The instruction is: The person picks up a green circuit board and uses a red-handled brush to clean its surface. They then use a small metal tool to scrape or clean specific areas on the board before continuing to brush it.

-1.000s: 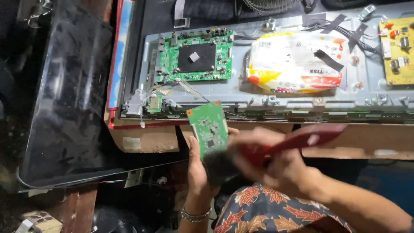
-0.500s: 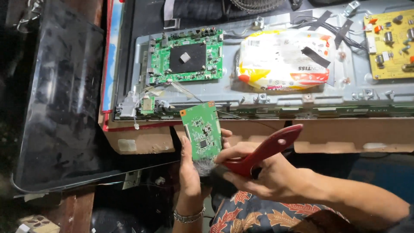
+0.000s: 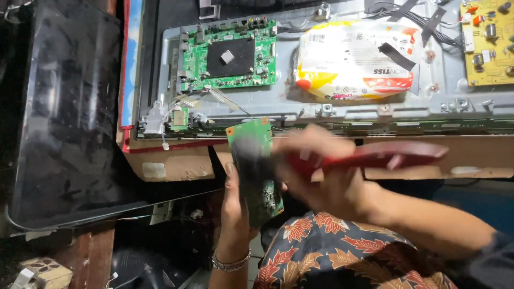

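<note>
My left hand point(image 3: 234, 206) holds a small green circuit board point(image 3: 266, 195) upright from below, in front of the open back of a flat screen. My right hand point(image 3: 326, 179) grips a red-handled brush point(image 3: 375, 158) whose dark bristles point(image 3: 247, 155) lie blurred across the board's upper face. A metal bracelet point(image 3: 230, 262) sits on my left wrist. Patterned cloth over my lap point(image 3: 342, 251) lies under both hands.
The screen's metal back panel point(image 3: 439, 80) carries a large green main board point(image 3: 230, 56), a yellow board point(image 3: 490, 40) at the far right and a white-and-yellow plastic packet point(image 3: 356, 64). A black back cover point(image 3: 64, 118) lies to the left. Cardboard point(image 3: 171, 163) edges the panel.
The brush has swept up across the small green board, its bristles now over the board's top half. My right hand moved left and up; the view shifted slightly.
</note>
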